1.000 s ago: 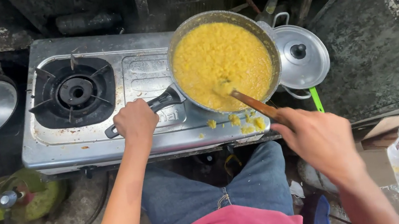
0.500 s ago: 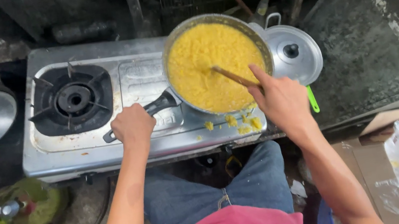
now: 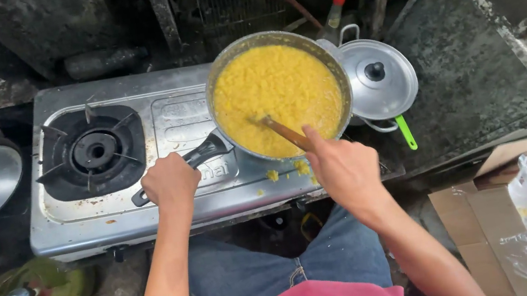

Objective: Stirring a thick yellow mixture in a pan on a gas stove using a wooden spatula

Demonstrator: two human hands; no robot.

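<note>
Stirring now, the right hand (image 3: 344,170), clamped on the wooden spoon (image 3: 283,132), has pushed it from the near rim into the yellow mash (image 3: 276,93). The left hand (image 3: 170,182) stays closed around the pan handle (image 3: 198,157), steadying the pan (image 3: 335,66).

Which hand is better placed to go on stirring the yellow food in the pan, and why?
The right hand, probably. Its grip is shut on the wooden spoon, whose tip sits in the yellow food. The left hand is occupied, closed on the pan handle, which steadies the pan on the stove.
</note>
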